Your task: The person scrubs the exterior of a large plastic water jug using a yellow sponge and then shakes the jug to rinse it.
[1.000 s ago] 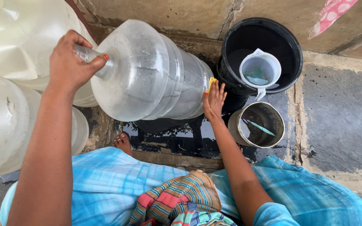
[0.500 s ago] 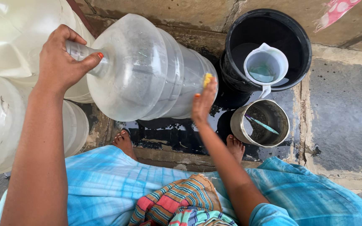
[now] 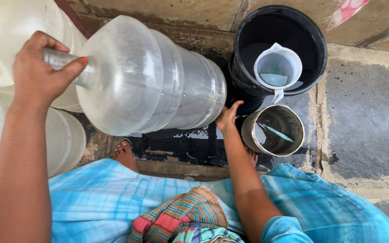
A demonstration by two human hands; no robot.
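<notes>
A large clear plastic water jug [image 3: 149,76] lies tilted on its side above wet black ground. My left hand [image 3: 37,72] is closed around its narrow neck at the upper left. My right hand [image 3: 227,119] presses against the lower edge of the jug's base, fingers curled under it and thumb pointing up. What those fingers hold is hidden. A little water shows inside the jug.
A black bucket [image 3: 311,36] of water with a white plastic mug [image 3: 278,67] floating in it stands at the upper right. Below it is a steel pot [image 3: 248,130] holding a green toothbrush [image 3: 273,131]. More clear jugs [image 3: 5,36] crowd the left. My bare foot [image 3: 124,155] rests below the jug.
My right hand has slid down from the side of the jug's base to its lower edge. The yellow scrubber seen under its fingers earlier no longer shows. The left hand keeps its grip.
</notes>
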